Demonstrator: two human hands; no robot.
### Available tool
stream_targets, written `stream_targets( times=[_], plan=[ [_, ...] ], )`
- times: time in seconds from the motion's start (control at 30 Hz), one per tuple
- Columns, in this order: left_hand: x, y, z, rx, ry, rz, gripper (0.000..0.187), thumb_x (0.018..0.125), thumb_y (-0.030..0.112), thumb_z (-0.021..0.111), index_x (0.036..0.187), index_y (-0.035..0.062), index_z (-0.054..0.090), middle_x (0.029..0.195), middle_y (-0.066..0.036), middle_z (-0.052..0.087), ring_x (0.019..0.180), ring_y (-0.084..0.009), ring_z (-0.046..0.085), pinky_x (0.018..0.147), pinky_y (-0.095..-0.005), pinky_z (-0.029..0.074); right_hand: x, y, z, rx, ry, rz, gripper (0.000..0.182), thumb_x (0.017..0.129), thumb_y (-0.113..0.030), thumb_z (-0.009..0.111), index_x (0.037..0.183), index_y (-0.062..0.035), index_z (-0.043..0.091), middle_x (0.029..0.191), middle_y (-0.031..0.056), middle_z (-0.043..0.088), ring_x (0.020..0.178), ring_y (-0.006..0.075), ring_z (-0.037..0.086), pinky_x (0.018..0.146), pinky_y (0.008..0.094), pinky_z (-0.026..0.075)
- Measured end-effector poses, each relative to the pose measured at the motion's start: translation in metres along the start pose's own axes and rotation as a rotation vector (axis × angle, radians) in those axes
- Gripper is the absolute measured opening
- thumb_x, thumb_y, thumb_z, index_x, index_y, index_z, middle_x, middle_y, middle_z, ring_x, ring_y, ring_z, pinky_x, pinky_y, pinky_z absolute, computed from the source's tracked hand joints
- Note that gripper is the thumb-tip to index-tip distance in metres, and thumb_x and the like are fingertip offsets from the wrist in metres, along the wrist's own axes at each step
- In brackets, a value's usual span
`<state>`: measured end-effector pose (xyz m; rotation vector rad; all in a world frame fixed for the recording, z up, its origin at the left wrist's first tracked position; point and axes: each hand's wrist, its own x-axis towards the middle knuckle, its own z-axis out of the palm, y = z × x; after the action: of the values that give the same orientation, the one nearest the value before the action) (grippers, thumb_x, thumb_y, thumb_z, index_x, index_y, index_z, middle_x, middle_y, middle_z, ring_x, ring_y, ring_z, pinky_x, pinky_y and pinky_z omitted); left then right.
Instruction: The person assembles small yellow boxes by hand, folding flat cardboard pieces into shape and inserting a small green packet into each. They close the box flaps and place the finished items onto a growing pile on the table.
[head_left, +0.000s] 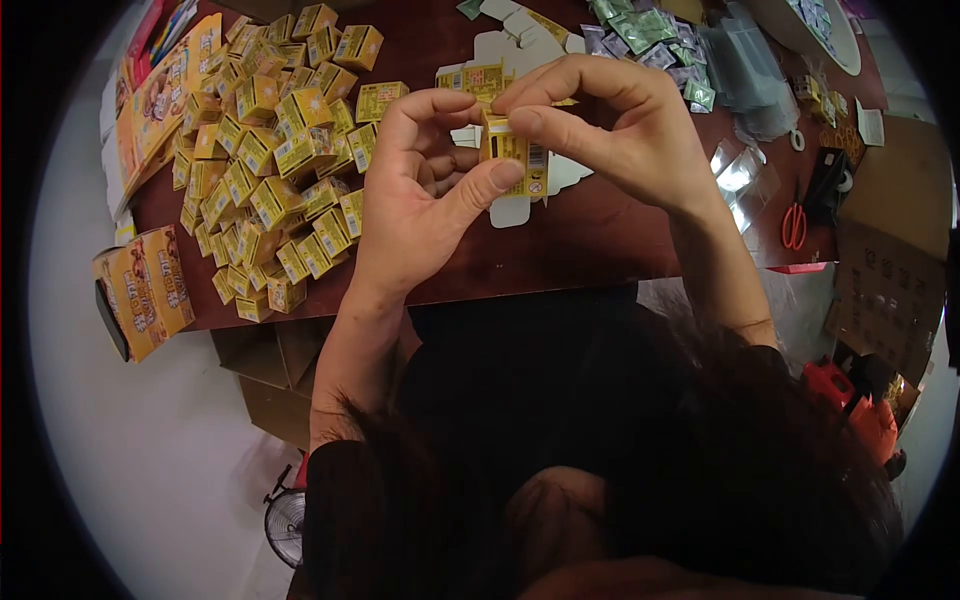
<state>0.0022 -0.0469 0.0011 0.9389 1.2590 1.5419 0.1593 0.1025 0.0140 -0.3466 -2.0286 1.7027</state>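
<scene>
Between my two hands is a small yellow box (497, 144), held up over the table. My left hand (420, 195) curls around its left side, with the thumb low on the front. From the right, my right hand (620, 135) pinches near the box's top edge with thumb and index finger. Below and behind the hands lie flat, unfolded yellow and white carton blanks (510, 211), partly hidden by the fingers. A large heap of folded yellow boxes (285, 150) spreads to the left of my left hand.
Small green and purple sachets (645, 30) are piled at the back right, beside clear plastic sheets (745, 65). Red-handled scissors (793, 227) lie near the right edge. An orange printed carton (145, 290) hangs at the table's left edge. A cardboard box (885, 270) stands at right.
</scene>
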Motion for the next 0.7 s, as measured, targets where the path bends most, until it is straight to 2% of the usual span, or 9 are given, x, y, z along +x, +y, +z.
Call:
stream_targets(
  times=[0.13, 0.2, 0.3, 0.33, 0.37, 0.43, 0.47, 0.53, 0.7],
  plan=[
    [0.002, 0.0, 0.0, -0.055, -0.004, 0.007, 0.051, 0.089, 0.009, 0.078, 0.127, 0.0024, 0.045, 0.118, -0.011, 0.058, 0.103, -0.0176, 0.066, 0.086, -0.0299, 0.058, -0.006, 0.0, 0.001, -0.108, 0.018, -0.112, 0.014, 0.088, -0.007, 0.077, 0.101, -0.0022, 0.074, 0.118, 0.0113, 0.069, 0.104, 0.016, 0.067, 0.086, 0.0289, 0.056],
    [0.002, 0.003, 0.002, 0.056, -0.007, -0.034, 0.048, 0.09, 0.009, 0.078, 0.126, 0.0026, 0.047, 0.119, -0.009, 0.058, 0.102, -0.0161, 0.065, 0.087, -0.0292, 0.058, -0.011, 0.004, -0.002, -0.167, 0.0, -0.149, 0.015, 0.086, -0.007, 0.078, 0.1, -0.0059, 0.076, 0.129, 0.0129, 0.065, 0.113, 0.0193, 0.064, 0.094, 0.0334, 0.053],
    [0.001, -0.003, 0.005, -0.025, -0.015, -0.051, 0.048, 0.09, 0.009, 0.078, 0.127, 0.0029, 0.048, 0.119, -0.008, 0.058, 0.1, -0.0159, 0.065, 0.088, -0.0293, 0.057, -0.021, 0.006, 0.001, -0.201, 0.08, -0.178, 0.017, 0.086, -0.009, 0.078, 0.102, -0.0079, 0.076, 0.134, 0.0124, 0.064, 0.12, 0.0218, 0.061, 0.102, 0.0375, 0.049],
    [0.002, -0.008, 0.0, -0.027, -0.038, -0.042, 0.049, 0.09, 0.008, 0.077, 0.129, 0.003, 0.047, 0.122, -0.01, 0.057, 0.104, -0.0165, 0.064, 0.09, -0.0301, 0.056, -0.024, 0.014, -0.002, -0.214, 0.066, -0.198, 0.022, 0.088, -0.011, 0.076, 0.11, -0.0084, 0.075, 0.142, 0.0135, 0.058, 0.13, 0.025, 0.055, 0.107, 0.0385, 0.045],
    [0.003, -0.011, -0.002, -0.031, -0.051, -0.042, 0.049, 0.09, 0.008, 0.077, 0.129, 0.003, 0.047, 0.122, -0.01, 0.057, 0.104, -0.0165, 0.064, 0.09, -0.0301, 0.056, -0.026, 0.019, -0.008, -0.222, 0.076, -0.196, 0.022, 0.088, -0.011, 0.076, 0.11, -0.0084, 0.075, 0.142, 0.0135, 0.058, 0.13, 0.025, 0.055, 0.107, 0.0385, 0.045],
    [0.005, -0.014, -0.007, -0.174, 0.05, -0.059, 0.05, 0.091, 0.005, 0.074, 0.133, 0.0024, 0.047, 0.126, -0.01, 0.055, 0.111, -0.0178, 0.061, 0.096, -0.0328, 0.054, -0.033, 0.031, -0.025, -0.504, 0.266, -0.2, 0.035, 0.09, -0.016, 0.075, 0.124, -0.011, 0.07, 0.147, 0.0144, 0.053, 0.137, 0.0291, 0.05, 0.11, 0.0393, 0.042],
    [0.007, -0.01, -0.006, -0.192, 0.057, -0.04, 0.053, 0.089, -0.001, 0.071, 0.136, 0.0012, 0.046, 0.128, -0.011, 0.053, 0.117, -0.0181, 0.058, 0.102, -0.0343, 0.05, -0.037, 0.048, -0.046, -0.717, 0.357, -0.183, 0.047, 0.089, -0.025, 0.075, 0.133, -0.0184, 0.064, 0.144, 0.0153, 0.055, 0.134, 0.035, 0.049, 0.107, 0.0438, 0.045],
    [0.008, -0.01, -0.01, -0.18, 0.031, -0.074, 0.055, 0.087, -0.002, 0.069, 0.136, 0.0006, 0.045, 0.129, -0.011, 0.053, 0.118, -0.018, 0.057, 0.104, -0.0345, 0.049, -0.052, 0.082, -0.08, -1.115, 0.292, 0.069, 0.052, 0.085, -0.022, 0.076, 0.135, -0.0183, 0.062, 0.143, 0.0122, 0.056, 0.127, 0.0359, 0.053, 0.107, 0.0466, 0.044],
    [0.009, -0.031, -0.015, -0.053, -0.052, -0.13, 0.059, 0.085, -0.003, 0.067, 0.138, -0.001, 0.043, 0.13, -0.012, 0.054, 0.12, -0.0181, 0.056, 0.105, -0.0345, 0.047, -0.058, 0.101, -0.098, -1.303, 0.148, 0.134, 0.039, 0.085, -0.024, 0.073, 0.123, -0.0181, 0.068, 0.121, 0.0054, 0.069, 0.114, 0.0296, 0.06, 0.102, 0.0485, 0.044]
  ],
)
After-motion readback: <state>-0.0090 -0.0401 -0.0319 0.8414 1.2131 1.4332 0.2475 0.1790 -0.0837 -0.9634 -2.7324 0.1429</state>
